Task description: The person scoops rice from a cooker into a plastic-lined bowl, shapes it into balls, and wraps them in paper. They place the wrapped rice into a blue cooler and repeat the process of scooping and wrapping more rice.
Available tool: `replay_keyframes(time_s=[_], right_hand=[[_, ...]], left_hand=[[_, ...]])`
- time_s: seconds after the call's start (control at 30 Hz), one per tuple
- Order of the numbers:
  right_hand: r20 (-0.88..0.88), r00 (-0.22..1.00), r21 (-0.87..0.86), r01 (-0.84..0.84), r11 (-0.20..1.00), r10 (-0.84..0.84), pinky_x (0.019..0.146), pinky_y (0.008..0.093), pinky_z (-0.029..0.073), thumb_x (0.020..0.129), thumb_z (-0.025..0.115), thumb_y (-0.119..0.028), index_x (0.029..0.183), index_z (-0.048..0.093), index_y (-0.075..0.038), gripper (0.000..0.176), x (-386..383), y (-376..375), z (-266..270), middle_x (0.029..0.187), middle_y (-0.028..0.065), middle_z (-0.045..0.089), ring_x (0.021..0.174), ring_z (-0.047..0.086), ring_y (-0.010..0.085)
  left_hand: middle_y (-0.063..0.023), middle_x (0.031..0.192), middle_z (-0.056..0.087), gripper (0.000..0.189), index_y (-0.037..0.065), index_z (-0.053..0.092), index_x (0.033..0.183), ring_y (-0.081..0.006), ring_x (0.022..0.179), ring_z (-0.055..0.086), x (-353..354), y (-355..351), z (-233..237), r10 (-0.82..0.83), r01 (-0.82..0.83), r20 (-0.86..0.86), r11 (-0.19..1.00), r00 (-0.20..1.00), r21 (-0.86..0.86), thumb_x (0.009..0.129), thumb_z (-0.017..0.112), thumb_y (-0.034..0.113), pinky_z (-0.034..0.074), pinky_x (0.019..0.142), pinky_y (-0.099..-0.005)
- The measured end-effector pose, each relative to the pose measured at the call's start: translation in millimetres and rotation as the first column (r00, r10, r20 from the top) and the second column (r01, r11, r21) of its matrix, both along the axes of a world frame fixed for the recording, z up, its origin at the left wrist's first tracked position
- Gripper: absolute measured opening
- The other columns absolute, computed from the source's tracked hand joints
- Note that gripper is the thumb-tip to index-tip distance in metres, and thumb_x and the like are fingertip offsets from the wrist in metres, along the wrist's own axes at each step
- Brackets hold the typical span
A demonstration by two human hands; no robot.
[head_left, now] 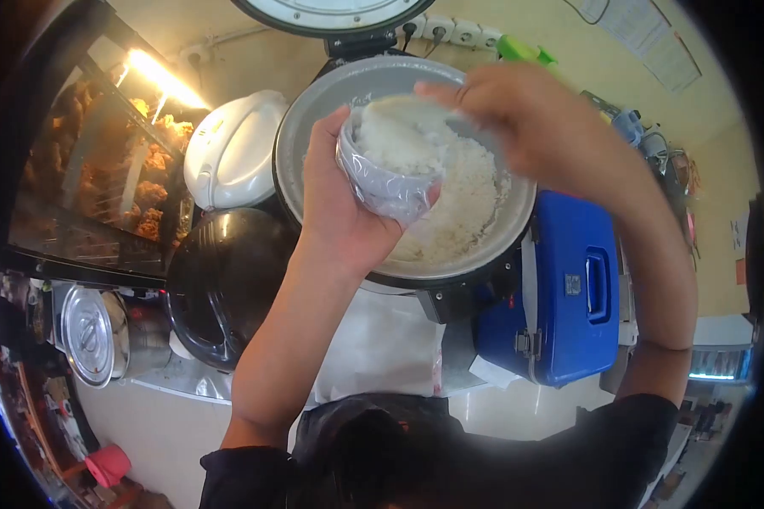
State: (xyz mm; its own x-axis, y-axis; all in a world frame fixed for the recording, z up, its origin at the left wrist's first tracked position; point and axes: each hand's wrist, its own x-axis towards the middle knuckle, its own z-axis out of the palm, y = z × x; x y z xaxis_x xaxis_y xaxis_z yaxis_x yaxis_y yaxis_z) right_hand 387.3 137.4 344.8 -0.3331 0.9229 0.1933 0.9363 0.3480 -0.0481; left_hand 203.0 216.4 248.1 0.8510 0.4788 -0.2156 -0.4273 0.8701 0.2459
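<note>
Right over the open rice cooker (pixel 327 93), the left hand (pixel 339 204) is cupped tight round a bowl (pixel 390 188) in clear plastic, filled with rice (pixel 403 153). The right hand (pixel 501 106) is up by the cooker's far right rim, kinda curled and blurry, so can't tell if it's pinching anything. There's a blue box (pixel 560 297) just right of the cooker

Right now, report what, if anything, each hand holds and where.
The left hand cups the bowl by its outer side; the right hand is too blurred to tell.
</note>
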Motion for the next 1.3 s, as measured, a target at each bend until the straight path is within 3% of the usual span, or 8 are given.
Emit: replay_keyframes(time_s=[0.13,0.33,0.6,0.7,0.87,1.0,1.1,1.3], right_hand=[[-0.233,0.97,0.027,0.071,0.997,-0.063,0.082,0.0356,0.049,0.087,0.059,0.003,0.112,0.069,-0.003,0.028,39.5,13.7,15.7,0.088,0.0143,0.062,0.088,0.062,0.0295],[0.417,0.861,-0.39,0.458,0.799,-0.291,0.079,0.0386,0.049,0.08,0.062,0.001,0.107,0.072,-0.007,0.03,56.0,63.4,-23.9,0.094,0.0121,0.065,0.092,0.063,0.0292],[-0.043,0.998,-0.86,-0.058,0.506,0.042,0.068,0.0385,0.048,0.073,0.056,0.0,0.101,0.069,-0.006,0.031,18.9,57.6,-163.5,0.085,0.0169,0.068,0.076,0.064,0.0293],[-0.396,0.915,-0.762,-0.284,0.582,-0.072,0.057,0.043,0.041,0.07,0.055,-0.006,0.073,0.062,0.003,0.011,11.8,43.3,-192.3,0.064,0.018,0.06,0.057,0.053,0.0273],[-0.43,0.859,-0.863,-0.301,0.405,-0.278,0.057,0.0381,0.043,0.072,0.058,-0.008,0.074,0.064,0.001,0.011,12.2,42.7,-177.4,0.061,0.011,0.059,0.057,0.054,0.0207],[-0.277,0.922,-0.941,-0.204,0.269,-0.269,0.059,0.0238,0.047,0.085,0.065,-0.003,0.102,0.069,0.001,0.018,18.8,52.8,-158.6,0.083,0.0016,0.069,0.073,0.06,0.0086],[-0.452,0.742,-0.891,-0.357,0.279,-0.495,0.057,0.0199,0.045,0.085,0.062,0.003,0.104,0.071,0.004,0.021,37.1,49.9,-160.0,0.078,-0.0012,0.066,0.067,0.057,0.0058],[-0.413,0.672,-0.863,-0.074,0.499,-0.615,0.051,0.0182,0.042,0.084,0.062,0.005,0.109,0.07,0.003,0.026,65.9,40.0,-68.1,0.072,-0.0024,0.061,0.059,0.053,0.0035]], left_hand=[[-0.0117,0.131,0.052,0.058,0.014,0.05,0.133,-0.0367,0.114,0.052,-7.0,11.3,-6.7,-0.027,0.028,0.057,0.999,0.998,-0.017,0.088,0.054,0.051,0.053,0.079,-0.0433],[-0.0119,0.127,0.055,0.054,0.013,0.054,0.127,-0.0335,0.115,0.052,-25.7,33.0,-22.6,0.041,-0.027,0.121,0.993,0.992,-0.113,0.088,0.053,0.051,0.052,0.08,-0.0474],[-0.02,0.148,0.033,0.066,0.008,0.037,0.143,-0.0417,0.128,0.034,-47.6,35.7,-16.9,0.028,-0.034,0.296,0.999,0.955,0.016,0.093,0.051,0.049,0.049,0.085,-0.0479],[-0.0193,0.147,0.034,0.066,0.009,0.037,0.143,-0.0408,0.128,0.036,-55.3,34.1,-14.4,0.066,-0.077,0.303,0.997,0.951,0.024,0.093,0.051,0.049,0.049,0.085,-0.0487],[-0.018,0.145,0.037,0.065,0.009,0.039,0.142,-0.0391,0.128,0.038,-62.6,33.5,-13.6,0.139,-0.156,0.295,0.987,0.945,0.036,0.093,0.05,0.05,0.049,0.085,-0.0501],[-0.017,0.144,0.04,0.064,0.009,0.04,0.141,-0.0378,0.128,0.04,-64.3,34.0,-15.2,0.233,-0.251,0.244,0.967,0.941,0.043,0.093,0.049,0.05,0.049,0.084,-0.0512],[-0.0162,0.143,0.041,0.063,0.009,0.041,0.141,-0.0369,0.128,0.042,-62.4,35.7,-14.6,0.298,-0.309,0.164,0.95,0.94,0.045,0.093,0.049,0.05,0.049,0.084,-0.052],[-0.0064,0.123,0.06,0.053,0.01,0.056,0.126,-0.0273,0.113,0.057,-44.7,27.3,7.1,0.365,-0.346,-0.127,0.926,0.922,0.153,0.092,0.05,0.05,0.049,0.089,-0.0507]])
